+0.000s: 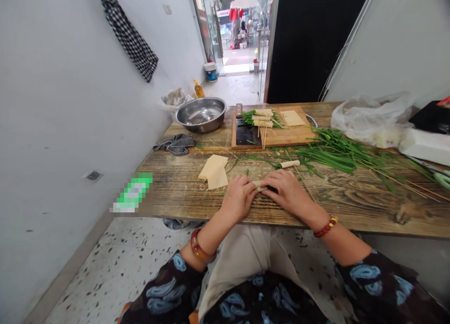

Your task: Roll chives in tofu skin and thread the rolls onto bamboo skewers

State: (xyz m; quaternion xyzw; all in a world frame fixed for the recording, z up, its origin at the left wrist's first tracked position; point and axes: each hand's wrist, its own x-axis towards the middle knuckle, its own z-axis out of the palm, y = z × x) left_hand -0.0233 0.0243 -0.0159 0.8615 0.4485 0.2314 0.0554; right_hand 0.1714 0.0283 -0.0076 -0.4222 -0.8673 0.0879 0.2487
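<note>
Near the front edge of the wooden table, my left hand and my right hand are closed on the two ends of a rolled tofu sheet. Fingers cover most of the roll, and a little green shows by it. Left of my left hand lie flat tofu sheets, squarish and pale yellow. Just beyond my right hand rests a finished-looking tofu roll with green at its left end. Long green chives are spread to the right, with thin wooden skewers among them.
A cutting board at the back carries a cleaver, skewered tofu rolls and more sheets. Left of it stand a steel basin and a grey cloth. A plastic bag and a white box occupy the right.
</note>
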